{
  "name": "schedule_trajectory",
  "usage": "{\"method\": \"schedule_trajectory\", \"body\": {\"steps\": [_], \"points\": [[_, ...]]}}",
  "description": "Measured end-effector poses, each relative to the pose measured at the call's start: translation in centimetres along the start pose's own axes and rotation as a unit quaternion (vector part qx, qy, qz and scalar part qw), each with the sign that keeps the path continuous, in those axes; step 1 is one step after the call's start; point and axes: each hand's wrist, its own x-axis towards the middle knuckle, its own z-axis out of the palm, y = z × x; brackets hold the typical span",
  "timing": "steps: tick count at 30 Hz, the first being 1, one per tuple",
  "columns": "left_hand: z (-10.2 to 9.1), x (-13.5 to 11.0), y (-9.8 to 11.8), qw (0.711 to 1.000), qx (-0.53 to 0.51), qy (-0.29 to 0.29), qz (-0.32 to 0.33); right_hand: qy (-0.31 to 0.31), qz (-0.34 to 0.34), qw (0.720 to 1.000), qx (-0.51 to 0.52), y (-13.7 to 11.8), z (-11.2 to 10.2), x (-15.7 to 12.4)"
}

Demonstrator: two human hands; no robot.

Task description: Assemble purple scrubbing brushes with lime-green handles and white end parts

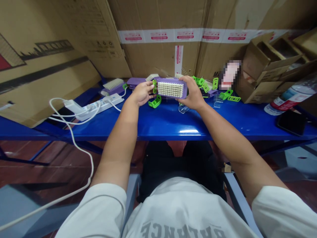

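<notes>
A purple scrubbing brush (170,89) with pale bristles is held above the blue table, its bristle side facing me. My right hand (193,93) is closed around the brush's right end. At its left end my left hand (143,93) pinches a small green plastic piece (155,86), which appears to touch the brush. Just below lies a green bracket (155,101) on the table. More purple brushes lie behind, one at the left (114,84) with its bristles up. Several green pieces (204,85) and a clear plastic piece (183,108) lie near my right hand.
A white power strip (99,105) with cables lies on the left of the blue table (163,127). Large cardboard boxes (158,59) stand along the back. At the right are small open cartons (262,69), a water bottle (287,99) and a black phone (291,122).
</notes>
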Motion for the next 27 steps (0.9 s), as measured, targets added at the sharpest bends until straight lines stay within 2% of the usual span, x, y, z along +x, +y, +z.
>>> {"method": "schedule_trajectory", "body": {"steps": [9, 27], "points": [[0.26, -0.21, 0.11, 1.0, 0.004, -0.023, 0.001, -0.011, 0.01, 1.0, 0.003, -0.04, 0.02, 0.1], [0.17, -0.25, -0.02, 1.0, 0.0, -0.029, 0.009, -0.022, 0.024, 0.999, 0.002, -0.53, -0.23, 0.23]]}}
